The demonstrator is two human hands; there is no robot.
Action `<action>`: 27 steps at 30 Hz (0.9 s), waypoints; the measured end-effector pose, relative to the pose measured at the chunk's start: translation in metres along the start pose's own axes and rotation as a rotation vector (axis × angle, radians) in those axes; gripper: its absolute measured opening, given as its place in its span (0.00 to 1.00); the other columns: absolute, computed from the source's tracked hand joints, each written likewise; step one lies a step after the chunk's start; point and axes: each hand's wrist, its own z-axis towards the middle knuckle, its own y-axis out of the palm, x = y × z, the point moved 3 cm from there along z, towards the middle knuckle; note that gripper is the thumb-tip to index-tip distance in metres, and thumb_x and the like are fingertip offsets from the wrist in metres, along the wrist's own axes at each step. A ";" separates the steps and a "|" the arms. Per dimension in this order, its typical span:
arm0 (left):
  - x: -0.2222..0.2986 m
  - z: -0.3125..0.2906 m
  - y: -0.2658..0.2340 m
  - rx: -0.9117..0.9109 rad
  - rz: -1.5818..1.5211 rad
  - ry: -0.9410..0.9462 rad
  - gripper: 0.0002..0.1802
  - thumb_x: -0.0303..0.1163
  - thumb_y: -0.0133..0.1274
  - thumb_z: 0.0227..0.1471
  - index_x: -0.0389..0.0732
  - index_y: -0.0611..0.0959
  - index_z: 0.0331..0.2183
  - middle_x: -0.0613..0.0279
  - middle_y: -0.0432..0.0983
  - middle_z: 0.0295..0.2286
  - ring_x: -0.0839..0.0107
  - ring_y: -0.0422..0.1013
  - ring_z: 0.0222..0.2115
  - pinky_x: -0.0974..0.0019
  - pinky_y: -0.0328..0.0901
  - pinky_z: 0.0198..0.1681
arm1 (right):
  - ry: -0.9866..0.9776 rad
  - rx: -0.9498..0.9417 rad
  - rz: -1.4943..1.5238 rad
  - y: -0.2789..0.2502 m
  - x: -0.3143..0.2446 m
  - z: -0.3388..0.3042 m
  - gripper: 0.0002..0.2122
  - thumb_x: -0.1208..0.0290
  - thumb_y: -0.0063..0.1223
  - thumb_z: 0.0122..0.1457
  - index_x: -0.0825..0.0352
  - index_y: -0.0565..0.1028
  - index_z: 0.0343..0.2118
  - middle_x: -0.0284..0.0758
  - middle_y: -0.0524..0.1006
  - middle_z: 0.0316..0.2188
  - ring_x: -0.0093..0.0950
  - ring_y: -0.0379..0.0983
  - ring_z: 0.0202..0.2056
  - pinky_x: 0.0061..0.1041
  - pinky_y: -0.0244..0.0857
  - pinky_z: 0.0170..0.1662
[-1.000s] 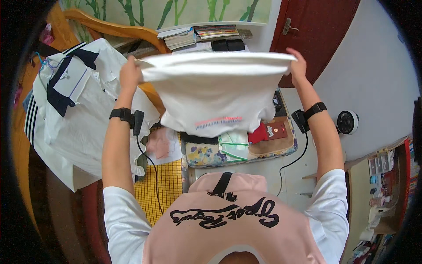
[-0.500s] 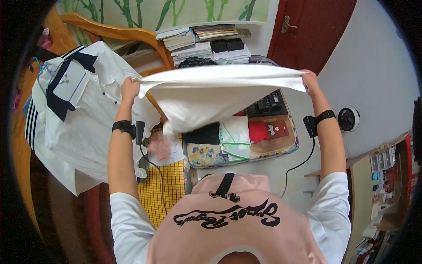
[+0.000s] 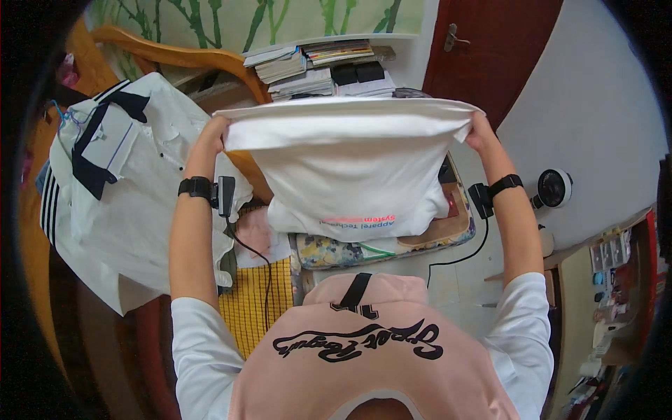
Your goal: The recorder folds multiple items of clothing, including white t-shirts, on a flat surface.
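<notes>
A white T-shirt (image 3: 336, 175) hangs stretched between my hands in front of me, with a small coloured print near its lower end. My left hand (image 3: 217, 133) is closed on its upper left corner, and my right hand (image 3: 479, 131) grips the upper right corner. The edge between them is pulled nearly straight. The shirt's lower part hangs over an open suitcase (image 3: 318, 250) with a flowered lining and hides most of what lies in it. A strip of white cloth with green trim (image 3: 378, 250) shows below the shirt.
On the left, a large white striped shirt with a dark collar (image 3: 143, 203) hangs on a hanger by a wooden bed frame (image 3: 175, 54). Books and papers (image 3: 315, 70) are stacked at the back. A small fan (image 3: 554, 189) and a cluttered shelf (image 3: 616, 287) are on the right.
The shirt has dropped open between my hands, so its front and print now show and cover more of the suitcase. My right hand has moved slightly left.
</notes>
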 end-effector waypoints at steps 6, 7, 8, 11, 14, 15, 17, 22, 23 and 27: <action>0.003 -0.009 -0.007 -0.097 -0.267 0.250 0.12 0.35 0.41 0.53 0.44 0.73 0.40 0.62 0.71 0.37 0.69 0.67 0.39 0.65 0.62 0.44 | -0.289 -0.234 -0.143 0.047 -0.009 -0.028 0.20 0.58 0.32 0.61 0.56 0.58 0.55 0.36 0.64 0.48 0.30 0.61 0.49 0.30 0.57 0.51; 0.007 -0.014 -0.006 -0.110 -0.348 0.318 0.12 0.34 0.41 0.53 0.44 0.73 0.39 0.63 0.71 0.37 0.69 0.67 0.39 0.65 0.62 0.43 | -0.322 -0.216 -0.159 0.052 -0.014 -0.039 0.19 0.59 0.31 0.61 0.58 0.60 0.53 0.33 0.65 0.48 0.28 0.61 0.49 0.27 0.56 0.51; 0.009 -0.021 -0.006 -0.120 -0.429 0.385 0.11 0.34 0.40 0.54 0.44 0.73 0.39 0.63 0.71 0.36 0.69 0.67 0.38 0.66 0.62 0.43 | -0.308 -0.213 -0.161 0.050 -0.011 -0.043 0.19 0.59 0.31 0.61 0.58 0.60 0.53 0.33 0.65 0.48 0.28 0.61 0.49 0.27 0.56 0.51; -0.016 -0.038 -0.009 0.003 -0.401 0.425 0.11 0.30 0.39 0.52 0.43 0.73 0.38 0.63 0.71 0.35 0.70 0.67 0.38 0.67 0.62 0.42 | -0.360 -0.205 -0.088 0.040 0.001 -0.057 0.17 0.62 0.35 0.59 0.62 0.65 0.49 0.34 0.69 0.43 0.26 0.63 0.46 0.24 0.56 0.49; -0.063 -0.071 -0.025 0.271 -0.111 0.758 0.12 0.24 0.38 0.46 0.39 0.72 0.34 0.63 0.70 0.31 0.73 0.66 0.34 0.71 0.61 0.40 | -0.532 -0.042 -0.372 0.000 0.040 -0.077 0.15 0.69 0.37 0.57 0.63 0.67 0.46 0.36 0.70 0.41 0.26 0.65 0.44 0.24 0.56 0.49; -0.084 -0.083 -0.025 0.338 0.059 0.803 0.12 0.24 0.39 0.44 0.36 0.73 0.34 0.62 0.70 0.31 0.73 0.66 0.33 0.71 0.60 0.40 | -0.536 0.040 -0.463 -0.018 0.056 -0.089 0.15 0.71 0.36 0.56 0.66 0.67 0.45 0.36 0.69 0.41 0.26 0.64 0.44 0.24 0.55 0.49; -0.125 -0.113 -0.013 0.411 0.228 0.749 0.14 0.24 0.39 0.40 0.35 0.73 0.34 0.60 0.70 0.30 0.70 0.66 0.33 0.69 0.60 0.39 | -0.569 0.141 -0.613 -0.059 0.097 -0.112 0.14 0.76 0.36 0.52 0.68 0.68 0.42 0.36 0.70 0.41 0.27 0.64 0.44 0.24 0.55 0.50; -0.271 -0.156 -0.010 0.187 0.287 0.410 0.10 0.29 0.44 0.49 0.38 0.72 0.36 0.62 0.68 0.35 0.71 0.63 0.37 0.69 0.57 0.43 | -0.331 0.150 -0.819 -0.119 0.213 -0.163 0.19 0.87 0.33 0.44 0.65 0.69 0.40 0.38 0.71 0.39 0.27 0.65 0.44 0.21 0.55 0.48; -0.314 -0.161 -0.017 0.167 0.131 0.231 0.11 0.22 0.39 0.48 0.39 0.73 0.36 0.62 0.68 0.35 0.70 0.63 0.38 0.71 0.55 0.45 | -0.301 0.144 -0.823 -0.125 0.234 -0.167 0.19 0.87 0.33 0.44 0.65 0.69 0.40 0.38 0.71 0.39 0.27 0.65 0.44 0.21 0.55 0.48; -0.417 -0.186 -0.024 0.146 0.158 -0.181 0.14 0.19 0.38 0.48 0.40 0.74 0.37 0.61 0.70 0.34 0.70 0.67 0.35 0.69 0.63 0.36 | 0.061 0.109 -0.711 -0.159 0.318 -0.180 0.21 0.88 0.30 0.42 0.64 0.68 0.39 0.36 0.71 0.35 0.27 0.66 0.39 0.21 0.58 0.43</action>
